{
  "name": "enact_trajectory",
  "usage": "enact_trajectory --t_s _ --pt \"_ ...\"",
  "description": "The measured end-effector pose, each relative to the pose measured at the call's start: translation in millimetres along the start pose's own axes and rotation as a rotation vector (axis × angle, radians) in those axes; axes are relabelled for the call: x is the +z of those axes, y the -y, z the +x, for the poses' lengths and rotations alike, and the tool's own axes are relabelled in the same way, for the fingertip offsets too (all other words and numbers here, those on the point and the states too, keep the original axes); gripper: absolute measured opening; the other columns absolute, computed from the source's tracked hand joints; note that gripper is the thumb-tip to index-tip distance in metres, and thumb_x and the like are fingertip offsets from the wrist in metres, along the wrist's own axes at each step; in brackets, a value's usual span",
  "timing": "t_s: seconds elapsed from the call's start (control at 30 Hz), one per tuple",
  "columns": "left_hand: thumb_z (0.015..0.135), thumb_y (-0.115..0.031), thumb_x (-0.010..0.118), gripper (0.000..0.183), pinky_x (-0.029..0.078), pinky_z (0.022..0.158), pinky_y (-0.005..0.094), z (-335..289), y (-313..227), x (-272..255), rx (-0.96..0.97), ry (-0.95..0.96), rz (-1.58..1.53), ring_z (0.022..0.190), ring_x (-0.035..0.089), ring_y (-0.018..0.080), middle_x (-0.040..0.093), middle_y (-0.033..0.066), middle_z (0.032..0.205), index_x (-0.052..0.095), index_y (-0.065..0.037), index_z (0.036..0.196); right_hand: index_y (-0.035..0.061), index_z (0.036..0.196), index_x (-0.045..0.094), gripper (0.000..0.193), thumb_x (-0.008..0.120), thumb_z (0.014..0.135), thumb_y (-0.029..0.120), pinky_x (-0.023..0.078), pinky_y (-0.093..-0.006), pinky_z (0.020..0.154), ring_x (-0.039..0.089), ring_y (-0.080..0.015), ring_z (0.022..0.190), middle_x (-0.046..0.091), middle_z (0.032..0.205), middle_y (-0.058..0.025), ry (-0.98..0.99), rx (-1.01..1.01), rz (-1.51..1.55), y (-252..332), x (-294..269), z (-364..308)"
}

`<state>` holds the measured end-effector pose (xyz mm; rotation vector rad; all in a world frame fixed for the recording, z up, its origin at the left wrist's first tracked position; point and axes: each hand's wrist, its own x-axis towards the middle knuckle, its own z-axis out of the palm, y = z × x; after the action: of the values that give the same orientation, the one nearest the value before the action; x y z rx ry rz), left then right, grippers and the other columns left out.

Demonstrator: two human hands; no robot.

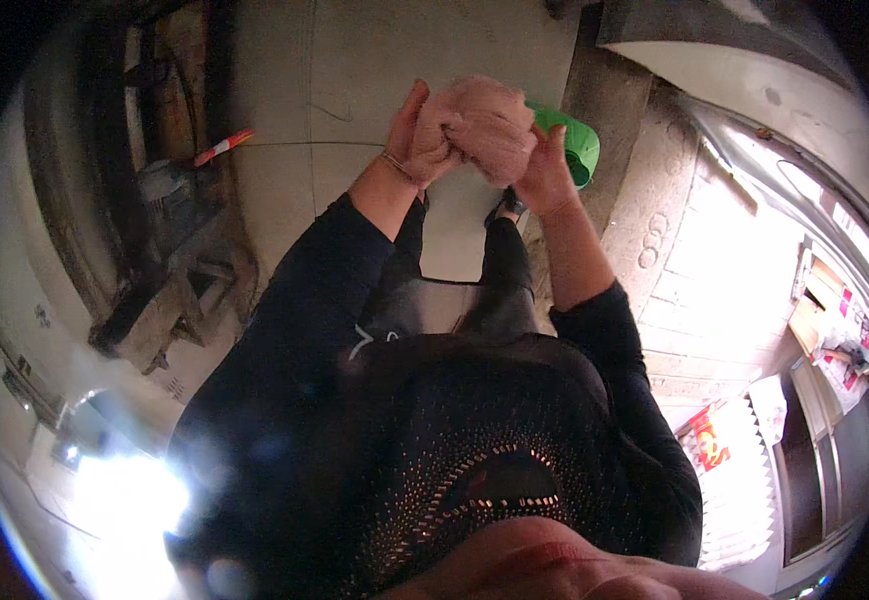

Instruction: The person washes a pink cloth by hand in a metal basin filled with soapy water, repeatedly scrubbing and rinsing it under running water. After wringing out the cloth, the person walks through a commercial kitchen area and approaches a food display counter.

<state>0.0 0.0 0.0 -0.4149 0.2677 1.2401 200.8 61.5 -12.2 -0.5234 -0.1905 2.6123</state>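
Note:
A bunched pink cloth (489, 125), like a towel, is held up in front of me between both hands. My left hand (422, 150) is closed on its left side, with the thumb raised and the fingers against the folds. A thin bracelet circles that wrist. On the other side my right hand (546, 175) grips the cloth's lower right edge, its thumb sticking up and most fingers hidden behind the fabric. Just beyond the right hand is a green bucket-like container (579, 145), tipped toward me or seen at an angle; the cloth partly covers it.
My feet stand on a pale floor (284, 200) below the cloth. To the left are a wooden stool-like frame (179, 300) and a red-and-white stick-shaped thing (224, 147). A concrete ledge (634, 150) runs along the right, beside a bright paved area (694, 260).

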Motion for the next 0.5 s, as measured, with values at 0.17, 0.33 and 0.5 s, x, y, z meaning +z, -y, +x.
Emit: enact_trajectory --t_s 0.17,0.33,0.5 --pt "0.101 -0.039 0.038 0.044 0.044 0.102 0.0447 -53 -10 72 0.118 -0.029 0.057 0.116 0.055 0.0293 0.056 0.0128 0.127 0.054 -0.005 0.125 0.0074 0.134 0.045 0.054 0.043 0.099 0.048 0.047 -0.0443 0.100 0.052 -0.0283 0.123 0.052 0.133 -0.0134 -0.366 0.020 0.026 1 123 15" --pt "0.103 -0.033 0.035 0.039 0.046 0.099 0.0415 -98 -46 164 0.222 -0.337 0.139 0.116 0.055 0.0250 0.056 0.0114 0.127 0.055 -0.006 0.123 0.0044 0.126 0.051 0.039 0.045 0.099 0.032 0.048 -0.0397 0.097 0.055 -0.0265 0.118 0.056 0.126 -0.0126 -0.266 -0.293 -0.912 17 258 28" --pt "0.104 -0.037 0.033 0.043 0.043 0.102 0.0374 -112 -64 241 0.316 -0.166 0.287 0.121 0.051 0.0218 0.053 0.0066 0.133 0.049 -0.009 0.132 0.0051 0.124 0.051 0.034 0.044 0.098 0.027 0.038 -0.0446 0.100 0.048 -0.0313 0.119 0.048 0.128 -0.0162 -0.153 -0.870 -1.565 -33 341 71"
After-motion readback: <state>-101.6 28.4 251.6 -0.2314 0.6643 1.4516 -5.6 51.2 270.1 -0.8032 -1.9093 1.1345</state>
